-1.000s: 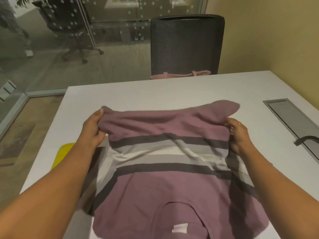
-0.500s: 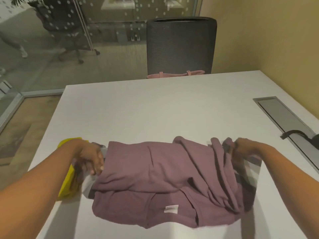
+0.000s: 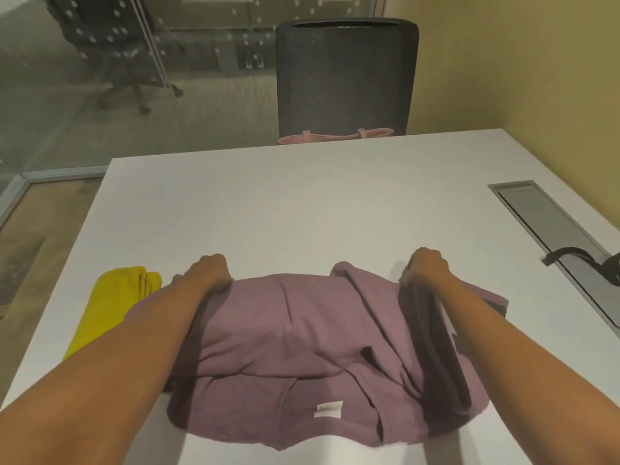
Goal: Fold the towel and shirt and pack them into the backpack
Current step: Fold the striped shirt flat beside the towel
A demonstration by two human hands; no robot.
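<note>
Shirt [image 3: 302, 337], mauve, lying folded over on the white tabletop [image 3: 302, 203] at lower centre of the frame, white label facing up near its lower edge. Gripped at both far corners: left hand [image 3: 208, 271] curled round the upper-left corner, right hand [image 3: 427, 268] curled round bunched cloth at the upper-right, knuckles up. Yellow towel [image 3: 110, 307] folded at left of the frame, just beside the shirt, partly under the left forearm. Pink backpack [image 3: 335, 135] at upper centre, past the far tabletop edge, only its top showing, against a dark mesh chair [image 3: 345, 75]. Grey hatch [image 3: 550, 236] set into the tabletop at right, with a black cable [image 3: 570, 256] across it.
</note>
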